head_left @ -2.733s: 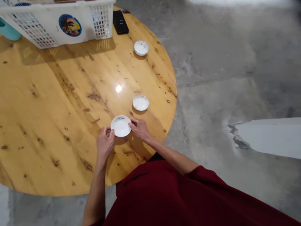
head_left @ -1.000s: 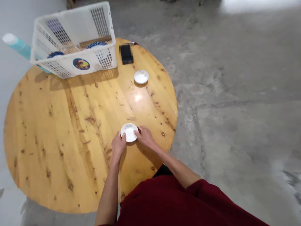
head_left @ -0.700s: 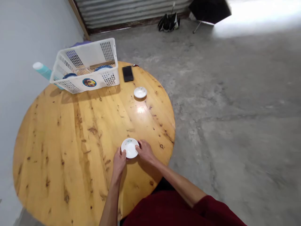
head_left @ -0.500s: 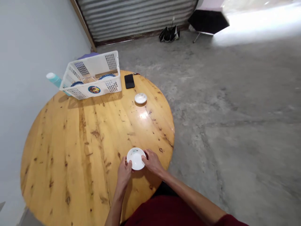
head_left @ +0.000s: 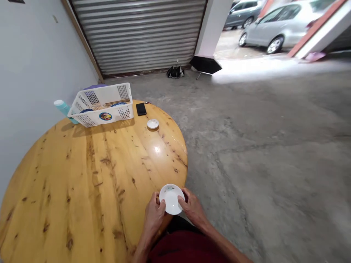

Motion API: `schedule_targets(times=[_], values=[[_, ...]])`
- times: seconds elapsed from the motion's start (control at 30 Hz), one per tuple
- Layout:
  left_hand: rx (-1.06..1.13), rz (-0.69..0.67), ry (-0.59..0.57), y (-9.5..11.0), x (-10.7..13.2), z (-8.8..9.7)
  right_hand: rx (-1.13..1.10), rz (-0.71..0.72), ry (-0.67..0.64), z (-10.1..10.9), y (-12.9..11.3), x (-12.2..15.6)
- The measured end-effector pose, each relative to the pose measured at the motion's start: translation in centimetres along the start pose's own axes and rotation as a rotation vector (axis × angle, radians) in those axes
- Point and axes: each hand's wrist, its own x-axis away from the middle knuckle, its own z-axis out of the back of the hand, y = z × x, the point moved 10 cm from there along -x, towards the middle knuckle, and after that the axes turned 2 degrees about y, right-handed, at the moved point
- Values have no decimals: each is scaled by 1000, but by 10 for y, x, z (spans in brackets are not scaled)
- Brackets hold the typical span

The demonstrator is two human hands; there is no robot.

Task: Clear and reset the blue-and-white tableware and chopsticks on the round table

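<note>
A small white bowl (head_left: 171, 201) with a faint leaf pattern inside its far rim is held between my two hands, near the table's front right edge. My left hand (head_left: 155, 213) grips its left side with the thumb over the rim. On the right side, my right hand (head_left: 193, 209) grips it likewise, thumb inside the rim and fingers beneath. The undersides of the fingers are hidden by the bowl. Farther off on the table lies a small white dish (head_left: 153, 124).
A white plastic basket (head_left: 94, 119) with blue-rimmed plates stands at the far left of the round wooden table (head_left: 82, 175). Beside it are a black phone (head_left: 141, 109) and a teal bottle (head_left: 63, 108). Umbrellas (head_left: 205, 65) lie on the concrete floor; cars (head_left: 276, 27) stand outside.
My view has tilted up, bringing the cars outside into sight. Both hands have moved with the bowl toward my body and to the right, to the table's edge.
</note>
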Motion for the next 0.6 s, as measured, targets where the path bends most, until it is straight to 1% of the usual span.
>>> schedule_targets(times=[0.1,0.17,0.3,0.4,0.47,0.53,0.6], values=[[13,-24,-35,0,17,-7,9,-14,39,8,4,20],[24,-47,-81,1,26,-15,16,-30,59,15,7,32],[29,-49,-140,2,36,-29,36,-54,59,25,14,46],[52,-49,-168,5,38,-37,17,-50,68,31,17,48],[43,-62,-172,11,35,-41,5,-49,81,37,20,45],[7,-81,-163,20,29,-46,6,-50,95,46,24,38],[-23,-88,-170,32,20,-58,8,-55,103,58,32,28]])
